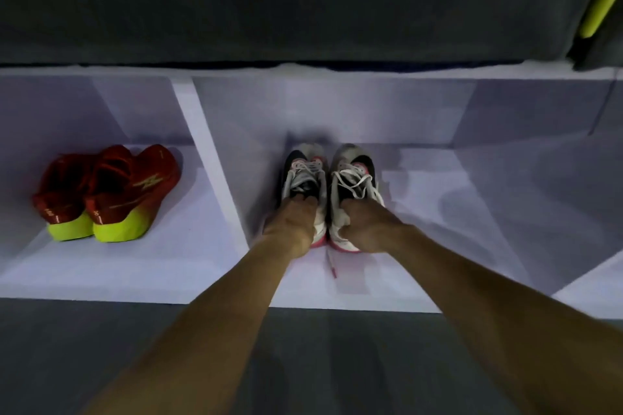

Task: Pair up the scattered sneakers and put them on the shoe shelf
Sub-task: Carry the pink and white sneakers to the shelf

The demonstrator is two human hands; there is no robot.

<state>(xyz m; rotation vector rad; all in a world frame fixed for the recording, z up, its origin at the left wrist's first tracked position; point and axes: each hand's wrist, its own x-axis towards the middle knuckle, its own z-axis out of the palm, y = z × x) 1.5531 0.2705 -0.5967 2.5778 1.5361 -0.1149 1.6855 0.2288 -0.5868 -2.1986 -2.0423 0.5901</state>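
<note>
Fingers of the left hand dip into the opening of the left gray sneaker, curled over its heel edge and gripping it. The right hand does the same with the right gray sneaker: its fingers hook inside the shoe and hold on to the back part. Both arms reach in from the near side.

These two sneakers are white and gray with dark patches and a bit of pink at the sole. They sit side by side, almost touching, with their toes pointing to the far wall. They rest on the floor of the middle box of the white shoe shelf (a big, wide box with room to spare on the right). One loose lace end lies on the shelf floor just near the heels.

A white divider wall stands to the left of them. On the other side of it, in the left box, sits the pair of red sneakers with bright yellow-green heels. Those two are pressed close together, toes turned toward the far right.

Dark gray floor lies near the shelf. Far up in the right corner is a yellow-green thing, too blurry to name.
</note>
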